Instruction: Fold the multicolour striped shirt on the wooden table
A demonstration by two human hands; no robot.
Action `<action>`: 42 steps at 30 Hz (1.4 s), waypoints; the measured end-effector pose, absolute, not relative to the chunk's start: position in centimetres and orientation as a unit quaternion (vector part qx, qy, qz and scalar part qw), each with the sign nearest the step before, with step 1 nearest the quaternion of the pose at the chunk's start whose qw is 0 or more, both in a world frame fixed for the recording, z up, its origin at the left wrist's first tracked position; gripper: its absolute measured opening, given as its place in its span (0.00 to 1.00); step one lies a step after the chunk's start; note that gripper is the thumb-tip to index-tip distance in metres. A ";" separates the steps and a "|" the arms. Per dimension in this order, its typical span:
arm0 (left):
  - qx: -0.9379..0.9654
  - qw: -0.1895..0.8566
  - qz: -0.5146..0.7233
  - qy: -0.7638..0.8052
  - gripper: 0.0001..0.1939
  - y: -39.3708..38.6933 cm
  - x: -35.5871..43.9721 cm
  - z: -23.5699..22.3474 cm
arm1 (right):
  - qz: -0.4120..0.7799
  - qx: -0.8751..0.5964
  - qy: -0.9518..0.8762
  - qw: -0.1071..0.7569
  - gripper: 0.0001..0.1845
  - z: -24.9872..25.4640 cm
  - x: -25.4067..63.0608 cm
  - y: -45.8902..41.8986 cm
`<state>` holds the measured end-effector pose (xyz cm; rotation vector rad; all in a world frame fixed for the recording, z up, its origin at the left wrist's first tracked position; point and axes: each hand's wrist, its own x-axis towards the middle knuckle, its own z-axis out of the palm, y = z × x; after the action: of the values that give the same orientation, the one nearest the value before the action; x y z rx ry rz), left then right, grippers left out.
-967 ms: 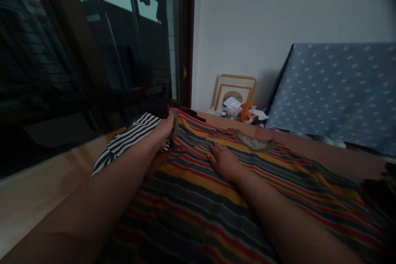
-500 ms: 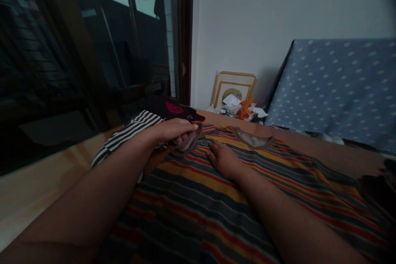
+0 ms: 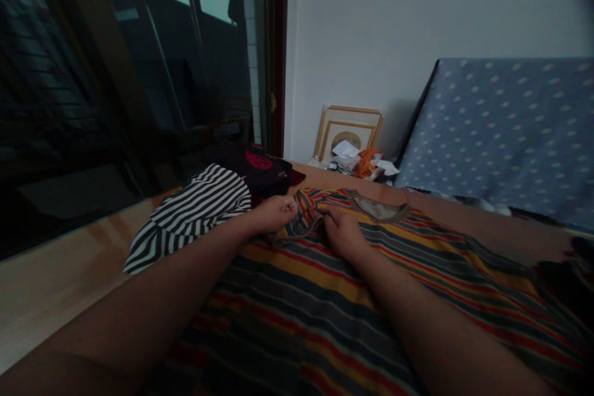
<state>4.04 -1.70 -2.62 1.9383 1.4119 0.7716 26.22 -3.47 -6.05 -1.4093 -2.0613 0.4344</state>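
A striped shirt (image 3: 320, 284) in red, yellow, grey and dark blue lies spread out before me, its brown-trimmed neckline (image 3: 378, 210) at the far side. My left hand (image 3: 277, 213) is closed on the shirt's left sleeve, which is folded over onto the body. Close beside it, my right hand (image 3: 342, 232) pinches the brown-edged cuff (image 3: 304, 234) of that sleeve between thumb and fingers. My left forearm passes in front of a black-and-white striped garment (image 3: 199, 201).
A dark garment with a red print (image 3: 257, 161) lies behind the striped one. Picture frames (image 3: 350, 130) lean on the wall near papers and an orange cloth (image 3: 367, 163). A blue dotted cover (image 3: 501, 136) hangs at right. Glass doors (image 3: 153, 74) stand at left.
My right hand, earlier resting flat on the shirt, now grips the sleeve edge. The sleeve has been turned over and opened out toward the right. My left hand has shifted slightly lower.
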 end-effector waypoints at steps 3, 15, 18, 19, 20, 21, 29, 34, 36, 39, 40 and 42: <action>0.747 0.310 0.293 0.510 0.03 -1.5 3.2 -2.7 | 0.163 -0.541 -0.750 0.344 0.25 -5.6 26.4 -3.6; 0.707 0.469 0.129 0.513 0.04 -2.8 0.2 0.5 | 0.172 -0.473 -0.814 0.290 0.25 -5.0 25.8 -4.1; 0.719 0.451 0.096 0.520 0.03 -2.4 0.1 0.0 | 0.196 -0.441 -0.811 0.331 0.21 -3.7 25.5 -5.0; 0.725 0.441 0.092 0.521 0.03 -2.2 -0.1 -0.2 | 0.209 -0.434 -0.811 0.332 0.19 -3.4 25.4 -5.2; 0.731 0.430 0.091 0.522 0.03 -2.1 -0.2 -0.4 | 0.223 -0.431 -0.813 0.321 0.17 -3.1 25.4 -5.4; 0.737 0.419 0.091 0.523 0.03 -1.9 -0.3 -0.5 | 0.234 -0.434 -0.817 0.298 0.14 -2.9 25.4 -5.4; 0.766 0.406 0.045 0.496 0.05 -2.2 -0.3 -0.1 | 0.385 -0.488 -0.762 0.182 0.09 -3.4 26.4 -4.8; 0.761 0.417 0.054 0.494 0.03 -2.3 0.0 0.4 | 0.427 -0.484 -0.737 0.198 0.08 -3.6 26.9 -4.3; 0.758 0.410 0.085 0.499 0.02 -2.4 0.3 0.5 | 0.365 -0.499 -0.744 0.253 0.10 -4.1 27.1 -3.7; 0.752 0.407 0.130 0.501 0.04 -2.8 1.3 0.7 | 0.276 -0.523 -0.758 0.278 0.08 -4.8 27.4 -2.9; 0.751 0.416 0.125 0.498 0.05 -3.0 1.6 0.8 | 0.258 -0.531 -0.765 0.260 0.07 -5.0 27.4 -2.8; 0.747 0.441 0.074 0.492 0.07 -3.4 2.2 0.7 | 0.235 -0.543 -0.781 0.203 0.05 -5.2 27.4 -2.8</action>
<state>2.18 -3.44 0.73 1.8549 1.2221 0.1840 27.43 -2.77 -5.17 -1.5147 -2.1786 0.6552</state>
